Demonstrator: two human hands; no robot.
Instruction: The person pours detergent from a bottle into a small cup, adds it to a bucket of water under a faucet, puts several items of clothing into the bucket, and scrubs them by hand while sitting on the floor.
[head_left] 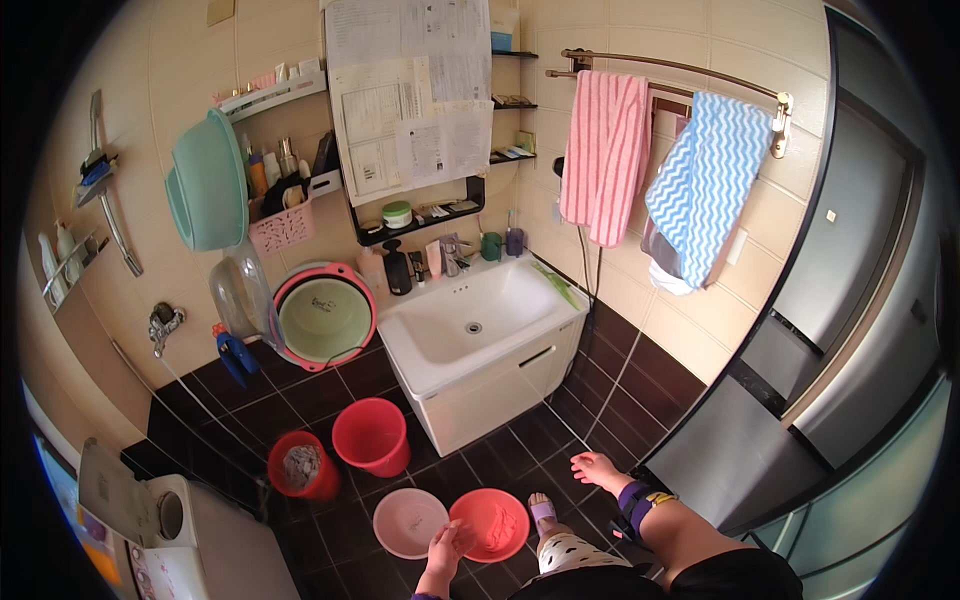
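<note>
My left hand (448, 547) hovers over the meeting rims of a pale pink basin (397, 515) and a coral-red basin (487, 502) on the floor. Its fingers look loosely spread, with nothing visible in them. A soft, crumpled red cloth-like item (504, 528) lies inside the red basin. Off to the right, my right hand (598, 469) is raised in the air, apart from everything, its fingers slightly bent and holding nothing I can see. The right wrist has a dark purple cuff with a yellow band.
Beyond the basins stand a red bucket (371, 432) and a red bin (325, 480) with crumpled contents. A white sink cabinet (470, 421) is ahead. At left is a white washing machine (222, 535) with its lid raised. A grey door (765, 455) is at right. My slippered foot (542, 510) is beside the red basin.
</note>
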